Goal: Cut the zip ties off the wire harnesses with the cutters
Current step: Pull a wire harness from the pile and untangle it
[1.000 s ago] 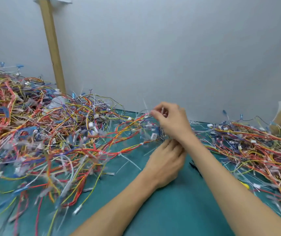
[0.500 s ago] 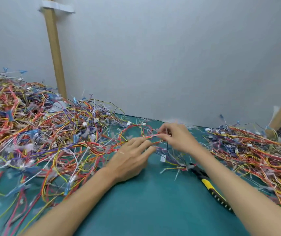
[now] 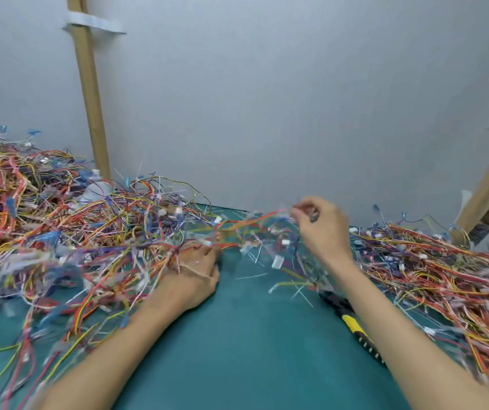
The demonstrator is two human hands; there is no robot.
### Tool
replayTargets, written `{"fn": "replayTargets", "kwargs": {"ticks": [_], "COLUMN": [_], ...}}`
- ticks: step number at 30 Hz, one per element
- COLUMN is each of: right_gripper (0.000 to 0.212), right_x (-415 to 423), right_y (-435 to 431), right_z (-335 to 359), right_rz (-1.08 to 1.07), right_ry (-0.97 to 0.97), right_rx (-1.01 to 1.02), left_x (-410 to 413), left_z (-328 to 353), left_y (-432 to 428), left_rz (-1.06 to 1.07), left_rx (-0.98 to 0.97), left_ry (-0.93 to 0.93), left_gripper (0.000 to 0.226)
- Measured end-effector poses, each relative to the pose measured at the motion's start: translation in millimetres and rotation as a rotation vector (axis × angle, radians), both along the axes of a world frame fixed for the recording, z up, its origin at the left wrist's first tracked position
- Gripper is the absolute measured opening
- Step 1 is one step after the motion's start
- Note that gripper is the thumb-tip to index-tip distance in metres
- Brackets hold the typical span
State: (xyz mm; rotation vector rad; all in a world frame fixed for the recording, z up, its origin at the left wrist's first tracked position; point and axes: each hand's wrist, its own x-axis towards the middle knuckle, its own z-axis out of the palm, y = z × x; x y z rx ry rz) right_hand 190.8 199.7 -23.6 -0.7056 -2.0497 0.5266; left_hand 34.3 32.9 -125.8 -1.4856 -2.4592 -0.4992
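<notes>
From the head camera, the yellow-handled cutters (image 3: 352, 322) lie flat on the green bench (image 3: 252, 350). No hand is on them, and the right forearm crosses over part of them. Up and a bit left of the cutters, the right hand (image 3: 323, 229) is off the bench, and its fingers (image 3: 298, 211) are pinched together on one end of a harness (image 3: 255, 222). That harness stretches left, all blurry, into the big pile (image 3: 59, 232) of tangled wires far to the left of the cutters. The left hand (image 3: 195, 270) lies at the edge of that pile with wires over it, and I cannot tell if its fingers are curled or flat. A smaller pile (image 3: 444, 276) lies just right of the cutters. I think this is the step of pulling one harness free, with no cutting begun on it. Next, I guess the harness must come clear, a zip tie must be found, and a hand must pick up the cutters.
</notes>
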Motion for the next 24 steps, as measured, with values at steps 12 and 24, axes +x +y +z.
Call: {"fn": "replayTargets", "kwargs": {"ticks": [12,24], "right_gripper": [0.002,0.013], "right_x": [10.6,34.4], "right_y": [0.2,-7.5], "right_z": [-20.6,-21.4], "right_rz": [-0.042,0.487], "right_ry": [0.216,-0.289], "right_rx": [-0.046,-0.339], "left_x": [-11.1,-5.6], "left_z": [-7.1,8.4], "left_y": [-16.7,1.6], "left_rz": [0.069,0.312], "left_rx": [-0.068,0.544], "left_ry": [-0.166,-0.690], "left_gripper": [0.050,0.034]}}
